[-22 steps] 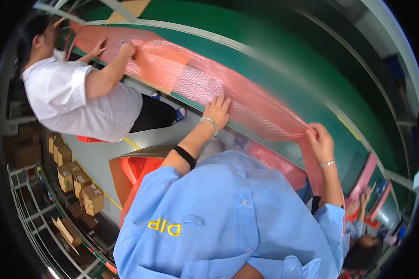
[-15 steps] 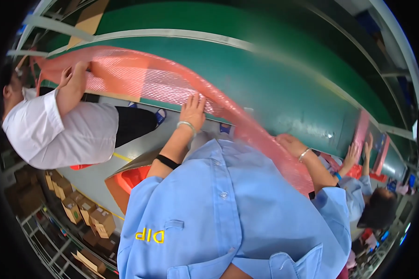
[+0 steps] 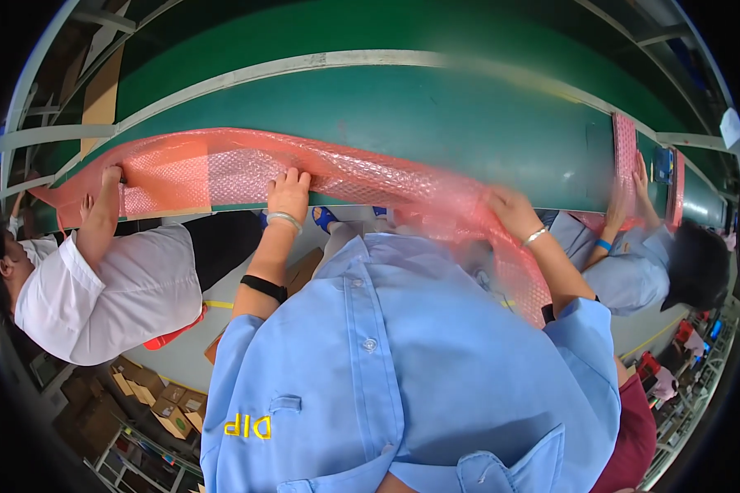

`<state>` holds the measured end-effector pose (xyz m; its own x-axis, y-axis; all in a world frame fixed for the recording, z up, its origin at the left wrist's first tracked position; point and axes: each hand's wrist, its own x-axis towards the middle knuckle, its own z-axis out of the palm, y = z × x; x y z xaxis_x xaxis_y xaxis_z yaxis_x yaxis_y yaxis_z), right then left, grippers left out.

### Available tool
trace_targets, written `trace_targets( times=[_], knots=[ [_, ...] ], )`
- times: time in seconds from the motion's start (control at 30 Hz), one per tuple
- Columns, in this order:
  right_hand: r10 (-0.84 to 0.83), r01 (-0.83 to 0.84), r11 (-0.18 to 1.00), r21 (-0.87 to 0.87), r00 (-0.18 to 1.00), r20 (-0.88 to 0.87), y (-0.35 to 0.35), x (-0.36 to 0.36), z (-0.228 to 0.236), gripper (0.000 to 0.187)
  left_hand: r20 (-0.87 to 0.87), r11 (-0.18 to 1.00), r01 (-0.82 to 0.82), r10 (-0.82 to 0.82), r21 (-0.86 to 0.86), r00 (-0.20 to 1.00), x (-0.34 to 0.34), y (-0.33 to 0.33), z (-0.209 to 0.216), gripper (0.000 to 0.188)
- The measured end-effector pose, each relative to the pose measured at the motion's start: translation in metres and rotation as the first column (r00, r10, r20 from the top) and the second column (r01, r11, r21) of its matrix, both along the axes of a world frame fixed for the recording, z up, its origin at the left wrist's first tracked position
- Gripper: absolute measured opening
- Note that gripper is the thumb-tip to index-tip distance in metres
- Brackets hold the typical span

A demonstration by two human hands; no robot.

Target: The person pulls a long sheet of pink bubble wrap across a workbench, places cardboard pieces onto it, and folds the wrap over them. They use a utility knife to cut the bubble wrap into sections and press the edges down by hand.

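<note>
A long strip of pink bubble wrap (image 3: pixel 370 174) runs along the near edge of the green belt, and its right end hangs down in front of me. My left hand (image 3: pixel 289 195) is on the strip's near edge, its fingers bent over the wrap and its thumb hidden. Farther right, my right hand (image 3: pixel 514 215) grips the wrap where it drops off the edge; its fingers are partly blurred. On the left, a co-worker's hand (image 3: pixel 112 176) touches the same strip beside a tan cardboard sheet (image 3: pixel 166 174) that shows through it.
The green belt (image 3: pixel 436 107) with a pale rail stretches ahead. A person in white (image 3: pixel 123 279) sits at the left. At the right, a person in blue (image 3: pixel 633 271) handles an upright pink bubble-wrap piece (image 3: pixel 625 148). Cardboard boxes (image 3: pixel 173 411) stand behind at lower left.
My view has turned, so the belt lies more level. The strip between my hands is straighter, and my left hand's fingers are more bent than before.
</note>
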<state>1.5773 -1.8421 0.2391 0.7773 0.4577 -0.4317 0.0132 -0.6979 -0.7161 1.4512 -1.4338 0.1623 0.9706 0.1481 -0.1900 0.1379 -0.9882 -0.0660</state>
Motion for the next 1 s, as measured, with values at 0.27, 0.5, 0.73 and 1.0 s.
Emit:
trace_targets(
  times=[0.27, 0.5, 0.73, 1.0],
  knots=[
    [0.024, -0.029, 0.999, -0.025, 0.984, -0.178, 0.013, 0.033, -0.006, 0.045, -0.052, 0.995, 0.099, -0.097, 0.027, 0.994, -0.031, 0.039, 0.002, 0.012],
    [-0.097, -0.077, 0.983, -0.168, 0.557, -0.825, -0.029, -0.049, -0.058, 0.066, -0.065, 0.996, 0.085, -0.083, 0.037, 0.994, -0.048, 0.063, 0.013, 0.013],
    [-0.184, 0.141, 0.979, -0.150, 0.272, -0.945, -0.045, -0.087, -0.055, 0.056, -0.131, 1.000, -0.001, -0.002, -0.022, 0.991, -0.048, 0.063, 0.003, 0.015],
    [0.188, 0.014, 0.966, 0.256, 0.640, -0.745, -0.025, -0.087, -0.056, 0.047, -0.146, 0.997, -0.073, 0.066, -0.041, 0.987, -0.045, 0.060, 0.008, 0.019]
  ],
)
